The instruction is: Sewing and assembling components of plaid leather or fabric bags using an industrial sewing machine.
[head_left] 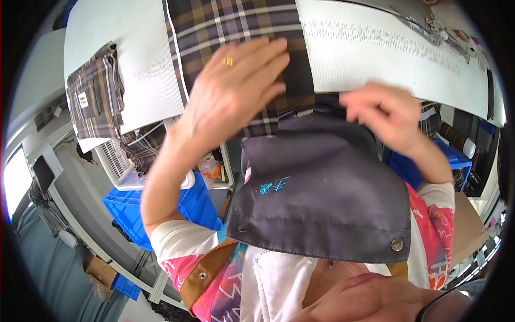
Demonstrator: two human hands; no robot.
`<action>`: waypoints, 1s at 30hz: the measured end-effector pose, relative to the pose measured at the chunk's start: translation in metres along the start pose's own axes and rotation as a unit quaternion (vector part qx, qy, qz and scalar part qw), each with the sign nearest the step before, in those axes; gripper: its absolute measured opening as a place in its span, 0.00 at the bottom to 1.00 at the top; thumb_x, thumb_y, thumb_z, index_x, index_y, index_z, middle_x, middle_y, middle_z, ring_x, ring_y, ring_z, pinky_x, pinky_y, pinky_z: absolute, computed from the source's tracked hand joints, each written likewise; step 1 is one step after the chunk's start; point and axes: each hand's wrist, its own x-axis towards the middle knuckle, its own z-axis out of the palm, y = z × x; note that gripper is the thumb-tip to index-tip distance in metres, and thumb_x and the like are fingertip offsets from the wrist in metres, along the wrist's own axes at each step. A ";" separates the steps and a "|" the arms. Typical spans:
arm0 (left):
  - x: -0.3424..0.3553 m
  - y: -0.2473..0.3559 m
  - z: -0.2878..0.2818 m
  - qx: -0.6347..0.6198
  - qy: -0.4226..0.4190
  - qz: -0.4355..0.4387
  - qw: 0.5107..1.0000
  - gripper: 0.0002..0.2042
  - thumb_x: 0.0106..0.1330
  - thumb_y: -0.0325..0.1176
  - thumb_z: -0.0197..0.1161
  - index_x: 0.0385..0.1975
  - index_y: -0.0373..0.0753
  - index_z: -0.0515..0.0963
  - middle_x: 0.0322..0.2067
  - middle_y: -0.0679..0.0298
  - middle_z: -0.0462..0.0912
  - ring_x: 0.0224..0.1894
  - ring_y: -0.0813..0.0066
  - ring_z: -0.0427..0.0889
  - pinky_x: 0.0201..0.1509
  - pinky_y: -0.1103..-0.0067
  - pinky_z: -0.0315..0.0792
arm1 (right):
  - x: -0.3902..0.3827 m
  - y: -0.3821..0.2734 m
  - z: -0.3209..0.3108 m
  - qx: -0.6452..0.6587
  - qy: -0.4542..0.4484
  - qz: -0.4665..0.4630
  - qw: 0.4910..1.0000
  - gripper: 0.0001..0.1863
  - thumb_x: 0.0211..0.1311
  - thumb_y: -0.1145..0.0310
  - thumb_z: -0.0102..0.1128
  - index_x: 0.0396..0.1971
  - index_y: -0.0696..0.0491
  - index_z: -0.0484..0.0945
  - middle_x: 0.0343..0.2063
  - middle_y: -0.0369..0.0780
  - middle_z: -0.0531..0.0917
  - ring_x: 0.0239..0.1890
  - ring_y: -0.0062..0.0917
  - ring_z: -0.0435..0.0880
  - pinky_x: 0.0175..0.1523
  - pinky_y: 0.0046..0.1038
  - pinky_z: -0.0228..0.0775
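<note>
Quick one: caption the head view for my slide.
Left hand spread over plaid cloth on a white table; right hand, blurred, near the table's edge.

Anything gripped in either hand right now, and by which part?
No grip shows: the left hand is palm-down over the plaid cloth. The right hand is blurred, fingers curled; whether it holds anything cannot be told.

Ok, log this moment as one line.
left hand: over plaid cloth | right hand: curled, near white table | folded piece: at left
</note>
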 end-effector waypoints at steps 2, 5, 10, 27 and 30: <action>-0.024 0.024 0.001 -0.008 -0.002 -0.045 0.999 0.21 0.48 0.32 0.68 0.45 0.38 0.77 0.50 0.63 0.76 0.53 0.63 0.73 0.54 0.67 0.67 | -0.026 0.025 0.028 0.062 -0.025 0.019 0.998 0.11 0.63 0.68 0.53 0.36 0.60 0.80 0.26 0.38 0.81 0.29 0.19 0.78 0.38 0.19 0.69; -0.037 0.042 0.011 0.024 0.009 -0.092 0.995 0.22 0.47 0.35 0.69 0.46 0.43 0.76 0.51 0.66 0.75 0.55 0.66 0.72 0.59 0.62 0.60 | -0.023 0.050 0.060 0.223 0.019 0.104 0.969 0.20 0.67 0.60 0.46 0.44 0.63 0.76 0.37 0.41 0.82 0.36 0.21 0.77 0.45 0.23 0.67; -0.042 0.050 0.035 0.077 0.088 -0.111 0.987 0.20 0.45 0.34 0.70 0.41 0.50 0.77 0.48 0.72 0.74 0.53 0.73 0.71 0.67 0.60 0.37 | -0.010 0.040 0.074 0.344 0.003 0.121 0.931 0.19 0.67 0.58 0.47 0.34 0.60 0.79 0.28 0.40 0.83 0.25 0.15 0.75 0.33 0.18 0.66; -0.027 0.042 0.043 0.103 0.257 0.002 0.961 0.13 0.40 0.22 0.65 0.27 0.47 0.82 0.25 0.76 0.75 0.31 0.83 0.76 0.68 0.68 0.43 | -0.025 0.014 0.047 0.099 0.136 0.040 0.985 0.09 0.58 0.75 0.58 0.38 0.59 0.80 0.28 0.37 0.83 0.27 0.14 0.79 0.30 0.16 0.68; -0.027 0.040 0.042 0.100 0.255 0.004 0.962 0.13 0.40 0.22 0.66 0.27 0.47 0.82 0.25 0.76 0.75 0.31 0.82 0.76 0.68 0.68 0.44 | -0.023 0.015 0.045 0.004 0.159 -0.028 0.987 0.10 0.55 0.77 0.61 0.38 0.58 0.79 0.27 0.37 0.82 0.25 0.13 0.77 0.29 0.16 0.67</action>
